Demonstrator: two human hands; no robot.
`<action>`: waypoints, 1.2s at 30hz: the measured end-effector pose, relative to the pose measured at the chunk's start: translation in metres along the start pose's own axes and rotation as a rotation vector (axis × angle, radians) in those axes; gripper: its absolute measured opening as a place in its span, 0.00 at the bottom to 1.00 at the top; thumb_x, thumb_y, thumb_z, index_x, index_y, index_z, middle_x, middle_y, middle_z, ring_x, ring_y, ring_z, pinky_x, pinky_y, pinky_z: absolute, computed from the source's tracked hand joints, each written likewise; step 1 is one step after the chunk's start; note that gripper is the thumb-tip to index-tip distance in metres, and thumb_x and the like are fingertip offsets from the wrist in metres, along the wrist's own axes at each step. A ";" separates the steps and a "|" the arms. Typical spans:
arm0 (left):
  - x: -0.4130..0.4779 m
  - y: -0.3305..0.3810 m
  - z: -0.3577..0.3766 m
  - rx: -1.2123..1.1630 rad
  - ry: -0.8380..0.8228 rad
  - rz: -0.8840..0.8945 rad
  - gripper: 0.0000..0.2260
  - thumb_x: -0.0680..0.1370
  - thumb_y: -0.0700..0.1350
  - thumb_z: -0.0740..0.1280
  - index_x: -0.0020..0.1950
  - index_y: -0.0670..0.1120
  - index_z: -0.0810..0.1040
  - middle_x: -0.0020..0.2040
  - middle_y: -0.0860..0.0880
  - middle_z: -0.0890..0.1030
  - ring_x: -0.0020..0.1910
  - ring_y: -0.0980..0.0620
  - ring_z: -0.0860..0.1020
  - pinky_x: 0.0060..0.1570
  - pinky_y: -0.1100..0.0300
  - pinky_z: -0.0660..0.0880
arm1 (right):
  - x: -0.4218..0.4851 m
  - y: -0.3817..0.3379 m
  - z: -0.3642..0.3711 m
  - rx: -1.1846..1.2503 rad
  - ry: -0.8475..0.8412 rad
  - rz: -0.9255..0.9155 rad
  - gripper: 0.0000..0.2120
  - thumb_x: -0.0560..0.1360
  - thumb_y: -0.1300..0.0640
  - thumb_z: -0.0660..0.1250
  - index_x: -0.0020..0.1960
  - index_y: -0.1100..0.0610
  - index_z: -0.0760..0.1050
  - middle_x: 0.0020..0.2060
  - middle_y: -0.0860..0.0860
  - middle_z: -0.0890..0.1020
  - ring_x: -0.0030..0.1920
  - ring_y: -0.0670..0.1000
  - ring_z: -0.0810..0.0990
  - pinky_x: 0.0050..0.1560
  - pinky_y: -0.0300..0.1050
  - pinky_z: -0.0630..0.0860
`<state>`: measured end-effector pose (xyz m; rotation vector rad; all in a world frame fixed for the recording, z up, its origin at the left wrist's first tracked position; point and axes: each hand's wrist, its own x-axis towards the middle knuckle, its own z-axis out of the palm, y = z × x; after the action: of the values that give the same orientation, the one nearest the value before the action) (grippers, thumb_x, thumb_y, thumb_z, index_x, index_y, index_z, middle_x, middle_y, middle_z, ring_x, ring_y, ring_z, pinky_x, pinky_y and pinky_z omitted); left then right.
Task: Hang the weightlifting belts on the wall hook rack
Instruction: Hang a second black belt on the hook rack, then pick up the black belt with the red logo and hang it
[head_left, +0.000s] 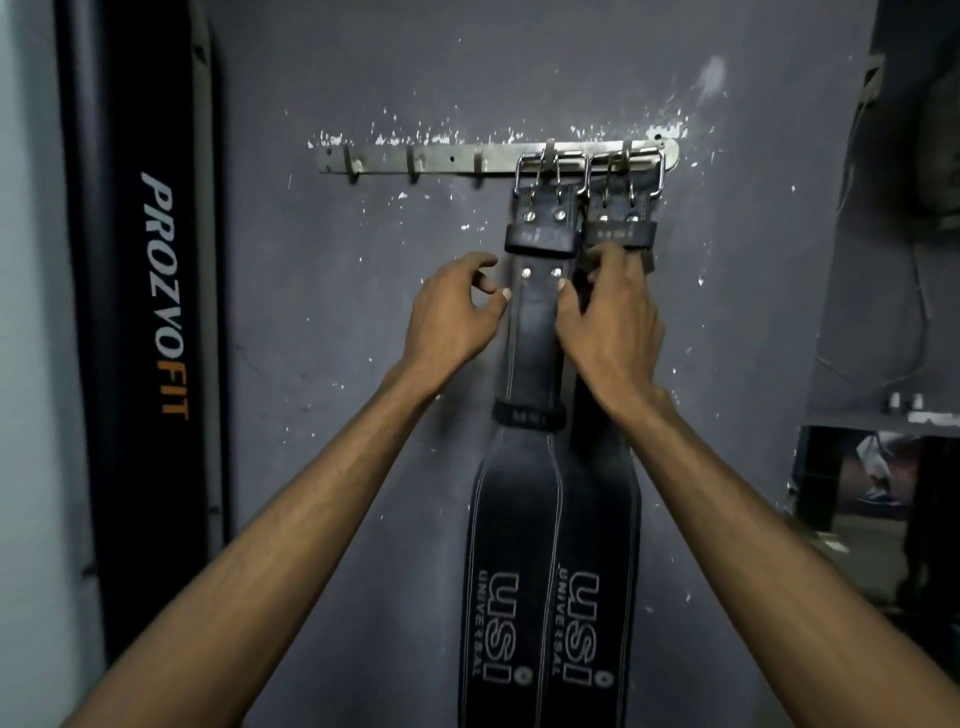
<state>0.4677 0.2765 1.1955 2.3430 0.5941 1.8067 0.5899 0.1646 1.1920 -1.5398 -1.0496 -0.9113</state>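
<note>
Both belts (540, 332) hung by buckles at rack (447, 158) right end; left hand (452, 312) loose, right hand (608, 317) gripping rt belt strap—prob. just straightening left.

The only view comes from a wide-angle camera on the person's head, facing a grey wall (322, 322) almost square on and tipped slightly downward, near enough that both forearms reach up from the bottom corners into the middle. The metal hook rack (441, 158) sits just above centre. The edges bow, with a black upright pad (150, 312) at the left margin.
</note>
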 end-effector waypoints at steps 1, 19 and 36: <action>-0.015 -0.004 -0.004 -0.012 -0.025 -0.012 0.19 0.77 0.50 0.70 0.68 0.49 0.77 0.52 0.53 0.83 0.45 0.50 0.82 0.53 0.54 0.78 | -0.013 0.000 0.000 0.013 0.007 -0.004 0.18 0.80 0.50 0.66 0.66 0.56 0.70 0.59 0.54 0.76 0.57 0.57 0.78 0.46 0.48 0.71; -0.478 -0.123 -0.022 0.017 -0.502 -0.761 0.15 0.73 0.50 0.68 0.59 0.51 0.81 0.44 0.52 0.84 0.32 0.47 0.81 0.39 0.55 0.78 | -0.453 0.064 0.057 0.275 -0.776 0.311 0.03 0.75 0.54 0.67 0.44 0.52 0.76 0.40 0.50 0.82 0.39 0.52 0.80 0.39 0.47 0.75; -1.083 -0.185 -0.034 0.161 -0.790 -1.509 0.09 0.75 0.44 0.70 0.54 0.54 0.81 0.42 0.54 0.84 0.33 0.59 0.82 0.42 0.56 0.81 | -1.054 0.133 0.023 0.159 -1.560 0.798 0.02 0.72 0.57 0.66 0.43 0.52 0.78 0.37 0.50 0.84 0.42 0.55 0.84 0.43 0.53 0.80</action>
<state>0.1665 0.0314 0.1674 1.4577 1.6445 0.1641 0.3637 -0.0081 0.1678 -2.1843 -1.1942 1.1269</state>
